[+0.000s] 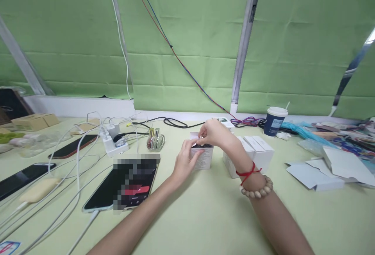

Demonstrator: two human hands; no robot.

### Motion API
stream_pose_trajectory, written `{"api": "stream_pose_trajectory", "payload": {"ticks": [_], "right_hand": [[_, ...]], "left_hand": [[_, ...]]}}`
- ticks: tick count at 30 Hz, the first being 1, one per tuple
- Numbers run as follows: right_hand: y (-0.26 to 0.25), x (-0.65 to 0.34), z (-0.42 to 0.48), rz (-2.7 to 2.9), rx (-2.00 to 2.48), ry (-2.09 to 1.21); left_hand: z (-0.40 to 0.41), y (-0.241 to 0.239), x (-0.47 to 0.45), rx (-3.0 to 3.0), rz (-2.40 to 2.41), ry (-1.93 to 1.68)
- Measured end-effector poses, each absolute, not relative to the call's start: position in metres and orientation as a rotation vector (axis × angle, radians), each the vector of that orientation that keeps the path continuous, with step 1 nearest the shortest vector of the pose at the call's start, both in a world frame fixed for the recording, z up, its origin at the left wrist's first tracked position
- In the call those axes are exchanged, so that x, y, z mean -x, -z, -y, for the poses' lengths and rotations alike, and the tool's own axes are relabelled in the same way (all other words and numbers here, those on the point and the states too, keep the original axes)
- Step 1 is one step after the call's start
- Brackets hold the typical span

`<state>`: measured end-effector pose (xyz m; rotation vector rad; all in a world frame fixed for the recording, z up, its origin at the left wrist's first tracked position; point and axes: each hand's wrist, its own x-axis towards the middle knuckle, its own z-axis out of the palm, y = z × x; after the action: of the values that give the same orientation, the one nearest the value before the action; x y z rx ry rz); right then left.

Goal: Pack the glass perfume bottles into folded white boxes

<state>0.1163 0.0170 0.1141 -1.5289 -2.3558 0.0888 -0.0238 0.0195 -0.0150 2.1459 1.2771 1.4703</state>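
Note:
A small white printed box [202,160] stands upright on the table with a top flap raised and a dark opening. My left hand [184,160] grips its left side, the thumb across the front and the fingers by the top edge. Over the opening, my right hand [216,133] is closed in a pinch; what lies between its fingertips is too small to make out. Several closed white boxes [260,151] stand together to the right, partly behind my right forearm. Two small glass perfume bottles [156,140] stand to the left of my hands.
Left lie a phone [99,192] with a cable, two more phones, a power strip [113,141] and tangled white cables. Right are a lidded paper cup [274,122], unfolded white cardboard [316,175] and mixed clutter. Black cords run along the wall.

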Motion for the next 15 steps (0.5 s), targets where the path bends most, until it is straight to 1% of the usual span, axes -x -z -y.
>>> {"api": "stream_pose_trajectory", "payload": {"ticks": [12, 15], "right_hand": [[-0.124, -0.104, 0.001, 2.386, 1.749, 0.039], [-0.124, -0.106, -0.004, 2.332, 1.776, -0.038]], "left_hand": [[-0.022, 0.016, 0.023, -2.185, -1.256, -1.495], [-0.022, 0.017, 0.023, -2.168, -1.271, -1.500]]}}
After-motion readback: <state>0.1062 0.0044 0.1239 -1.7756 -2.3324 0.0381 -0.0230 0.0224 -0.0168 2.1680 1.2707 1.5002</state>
